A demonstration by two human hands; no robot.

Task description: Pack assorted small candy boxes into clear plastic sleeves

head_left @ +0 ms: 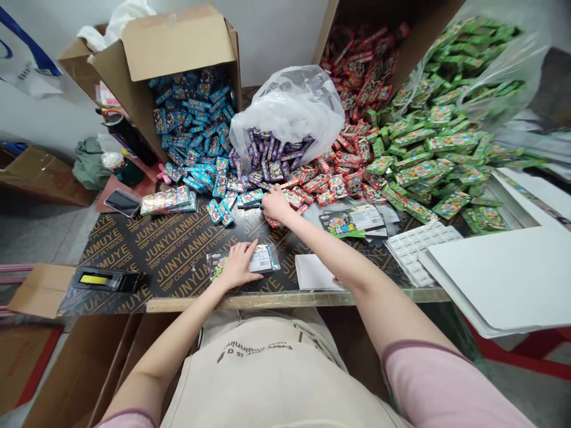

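A cardboard box (178, 44) at upper left spills glossy blue packets (191, 125) (flat, slippery-looking); the left hand (238, 266) presses spread on a clear-backed packet (265, 258), while the right hand (276, 203) bunches at the heap, its grip unclear

From my remote view, a white wall (276, 35) runs across the back, lit flat and evenly. A grey concrete floor (38, 232) shows on the left. The work surface is a dark plywood tabletop (173, 252), printed JUNYUANMUYE in gold, with a pale wooden front edge. Red stool legs (526, 351) stand at right, and brown cardboard (75, 362) sits below the table's near left.
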